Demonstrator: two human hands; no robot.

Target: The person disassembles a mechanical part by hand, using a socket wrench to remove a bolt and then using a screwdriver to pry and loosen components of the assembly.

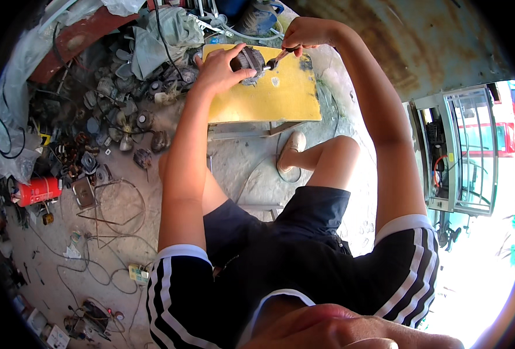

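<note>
A dark, rounded motor-like part [249, 65] sits near the far edge of a yellow counter [263, 107], its body ridged and grimy. The left hand [218, 72] is nearer, directly against it, thumb and fingers spread partly open to hold its left side. Its axis seems to run roughly left to right, a short, shiny end facing the right hand [311, 34], which is curled closed around a wrench-like tool [280, 56] slanting down to that end. Beyond the counter's left side, used parts [103, 87] litter the floor [182, 232].
</note>
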